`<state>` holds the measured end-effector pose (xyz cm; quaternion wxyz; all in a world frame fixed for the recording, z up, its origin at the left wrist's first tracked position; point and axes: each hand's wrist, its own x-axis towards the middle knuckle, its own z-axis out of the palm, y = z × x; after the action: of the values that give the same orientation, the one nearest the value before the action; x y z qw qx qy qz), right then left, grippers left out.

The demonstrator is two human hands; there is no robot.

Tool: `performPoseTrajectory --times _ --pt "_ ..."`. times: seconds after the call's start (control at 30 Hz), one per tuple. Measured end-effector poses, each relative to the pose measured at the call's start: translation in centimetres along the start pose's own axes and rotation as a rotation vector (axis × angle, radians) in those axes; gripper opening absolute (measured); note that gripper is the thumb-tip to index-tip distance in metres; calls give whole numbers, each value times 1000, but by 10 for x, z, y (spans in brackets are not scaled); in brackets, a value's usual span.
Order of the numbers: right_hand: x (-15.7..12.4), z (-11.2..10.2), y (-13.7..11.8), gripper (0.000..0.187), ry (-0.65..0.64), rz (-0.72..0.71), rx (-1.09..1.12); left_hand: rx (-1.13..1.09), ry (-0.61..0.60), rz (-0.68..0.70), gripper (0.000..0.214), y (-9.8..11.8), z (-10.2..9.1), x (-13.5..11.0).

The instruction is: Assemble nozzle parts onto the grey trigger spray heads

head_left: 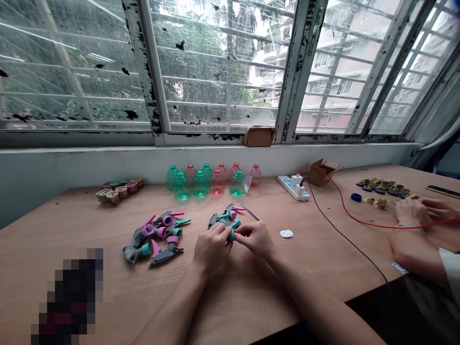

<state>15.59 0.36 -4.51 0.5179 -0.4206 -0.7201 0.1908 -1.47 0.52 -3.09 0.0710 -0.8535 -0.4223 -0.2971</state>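
A pixelated object [68,299] on the desk [72,230] is blurred past naming. The fingers [224,233] hide most of the teal-and-grey part [233,225] between them. A co-worker's sleeve [451,273] and a dark strip [443,190] are cut off by the right edge. The brass pieces [381,188] are too small to make out in detail.

Left hand [212,247] and right hand [255,238] pinching a teal-and-grey plastic trigger-sprayer head [223,219] at twelve o'clock, tweezers [250,211] just beside it; more sprayer heads [142,237] at ten o'clock; green and red bottles [200,186] beyond.
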Motion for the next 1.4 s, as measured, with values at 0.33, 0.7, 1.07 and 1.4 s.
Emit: performPoseTrajectory --times 0.33,0.7,1.07,1.4 --pt "0 -9 8 17 209 -100 24 -336 110 -173 18 -8 3 2" --pt "6 -1 29 19 29 -19 -21 -245 141 -353 40 -63 33 19" --pt "5 -5 31 22 -40 43 -57 -327 47 -331 42 -63 33 16" --pt "5 -13 41 26 6 57 -84 342 44 -472 40 -51 -9 8"
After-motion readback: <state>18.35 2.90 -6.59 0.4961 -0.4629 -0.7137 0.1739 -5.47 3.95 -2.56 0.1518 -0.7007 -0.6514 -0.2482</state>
